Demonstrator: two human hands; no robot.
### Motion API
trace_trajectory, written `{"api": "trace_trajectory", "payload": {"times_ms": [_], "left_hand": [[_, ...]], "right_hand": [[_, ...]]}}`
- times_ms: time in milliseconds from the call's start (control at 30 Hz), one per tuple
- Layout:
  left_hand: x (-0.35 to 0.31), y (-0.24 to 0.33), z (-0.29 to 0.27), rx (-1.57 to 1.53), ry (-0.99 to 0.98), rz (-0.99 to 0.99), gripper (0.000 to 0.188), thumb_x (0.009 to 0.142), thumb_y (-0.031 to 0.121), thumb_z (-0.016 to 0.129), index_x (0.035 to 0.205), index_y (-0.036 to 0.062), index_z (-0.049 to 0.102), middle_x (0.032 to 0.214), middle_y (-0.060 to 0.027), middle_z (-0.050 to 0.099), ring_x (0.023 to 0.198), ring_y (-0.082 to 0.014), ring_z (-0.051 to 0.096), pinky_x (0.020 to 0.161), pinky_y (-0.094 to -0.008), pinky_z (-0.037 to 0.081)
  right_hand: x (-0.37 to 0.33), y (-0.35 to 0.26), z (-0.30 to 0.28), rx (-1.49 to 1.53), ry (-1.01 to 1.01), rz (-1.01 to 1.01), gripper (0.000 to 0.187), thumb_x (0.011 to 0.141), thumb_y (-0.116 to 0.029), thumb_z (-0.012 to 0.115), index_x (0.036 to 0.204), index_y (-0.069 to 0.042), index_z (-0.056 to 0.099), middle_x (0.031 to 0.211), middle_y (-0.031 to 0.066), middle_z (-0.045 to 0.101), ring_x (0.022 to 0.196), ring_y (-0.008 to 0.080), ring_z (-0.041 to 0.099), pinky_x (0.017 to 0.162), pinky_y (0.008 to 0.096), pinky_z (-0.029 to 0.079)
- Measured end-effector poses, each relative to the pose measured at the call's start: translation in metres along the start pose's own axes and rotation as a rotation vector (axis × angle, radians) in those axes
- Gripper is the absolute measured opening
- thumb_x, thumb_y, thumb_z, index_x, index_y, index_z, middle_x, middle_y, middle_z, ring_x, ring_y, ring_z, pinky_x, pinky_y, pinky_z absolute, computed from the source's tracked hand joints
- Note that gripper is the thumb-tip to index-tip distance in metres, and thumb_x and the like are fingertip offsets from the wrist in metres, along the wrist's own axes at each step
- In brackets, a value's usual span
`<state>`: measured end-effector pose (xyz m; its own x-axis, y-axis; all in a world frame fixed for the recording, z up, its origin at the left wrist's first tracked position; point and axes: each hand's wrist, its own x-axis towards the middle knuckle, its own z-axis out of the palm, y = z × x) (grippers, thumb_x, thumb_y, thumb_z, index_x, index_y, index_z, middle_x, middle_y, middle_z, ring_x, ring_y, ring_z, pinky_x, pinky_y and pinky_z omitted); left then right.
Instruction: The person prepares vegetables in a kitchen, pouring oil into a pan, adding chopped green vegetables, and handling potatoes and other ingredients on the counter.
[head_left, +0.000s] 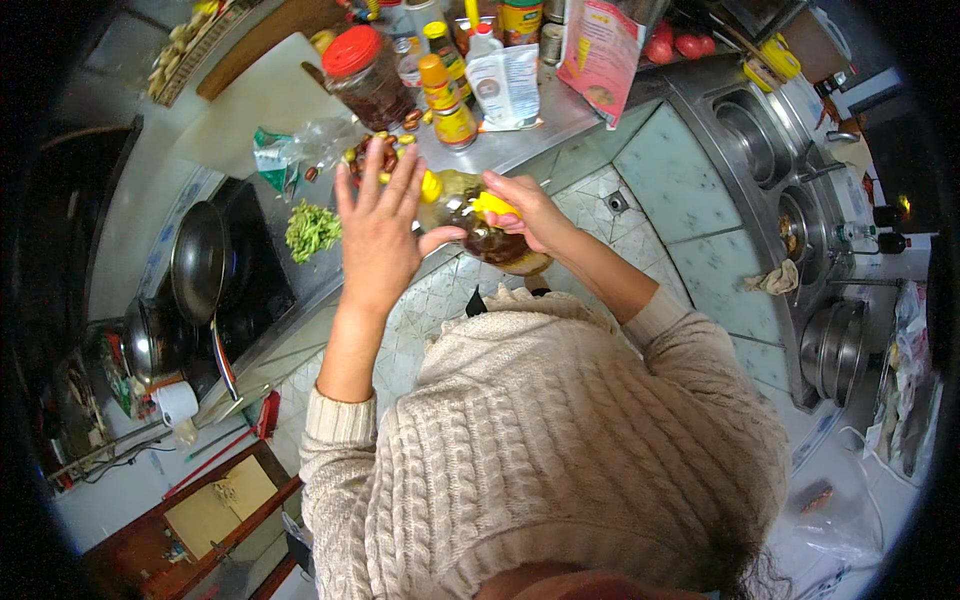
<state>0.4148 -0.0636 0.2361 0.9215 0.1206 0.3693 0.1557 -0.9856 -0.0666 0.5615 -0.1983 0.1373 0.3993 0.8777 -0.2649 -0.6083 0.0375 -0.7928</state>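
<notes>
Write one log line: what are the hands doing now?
right hand: grips yellow handle of oil jug | left hand: open, thumb on jug | nearby: chopped greens

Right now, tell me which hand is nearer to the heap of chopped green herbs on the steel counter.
Left. The left hand is raised open just right of the chopped green herbs. The right hand is farther right, holding the yellow-capped clear bottle of dark liquid.

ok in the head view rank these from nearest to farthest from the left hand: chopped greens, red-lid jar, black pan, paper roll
From the left hand:
1. chopped greens, just to its left on the counter
2. red-lid jar, above it, further back on the counter
3. black pan, farther left on the stove
4. paper roll, lower left, past the stove
</notes>
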Motion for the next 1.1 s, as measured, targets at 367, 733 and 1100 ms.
{"api": "trace_trajectory", "payload": {"times_ms": [367, 733, 1100], "left_hand": [[0.070, 0.050, 0.073, -0.235, 0.078, -0.278, 0.070, 0.085, 0.035, 0.063, 0.140, 0.0028, 0.033, 0.146, -0.0194, 0.030, 0.137, -0.0388, 0.022, 0.110, -0.0507, 0.019], [-0.007, 0.054, 0.095, -0.266, -0.211, -0.545, 0.059, 0.085, 0.027, 0.065, 0.134, 0.0020, 0.041, 0.140, -0.0217, 0.037, 0.135, -0.0416, 0.023, 0.108, -0.0485, 0.026], [-0.060, 0.039, 0.110, -0.262, -0.274, -0.708, 0.046, 0.084, 0.016, 0.064, 0.126, 0.0032, 0.050, 0.133, -0.0185, 0.046, 0.132, -0.0378, 0.031, 0.107, -0.0481, 0.029]], "right_hand": [[-0.008, -0.078, -0.145, 0.096, 0.340, -0.295, 0.030, 0.093, -0.037, 0.051, 0.090, -0.007, 0.052, 0.067, 0.0046, 0.054, 0.044, 0.0039, 0.035, 0.039, 0.0176, 0.024], [0.146, -0.126, -0.213, 0.272, 0.377, -0.585, 0.036, 0.094, -0.040, 0.049, 0.078, -0.007, 0.052, 0.063, 0.0044, 0.053, 0.044, 0.0069, 0.041, 0.036, 0.0183, 0.024], [0.235, -0.143, -0.207, -0.057, 0.557, -0.567, 0.045, 0.097, -0.044, 0.037, 0.077, -0.008, 0.054, 0.064, 0.0037, 0.056, 0.053, 0.0136, 0.053, 0.045, 0.0234, 0.040]]}}
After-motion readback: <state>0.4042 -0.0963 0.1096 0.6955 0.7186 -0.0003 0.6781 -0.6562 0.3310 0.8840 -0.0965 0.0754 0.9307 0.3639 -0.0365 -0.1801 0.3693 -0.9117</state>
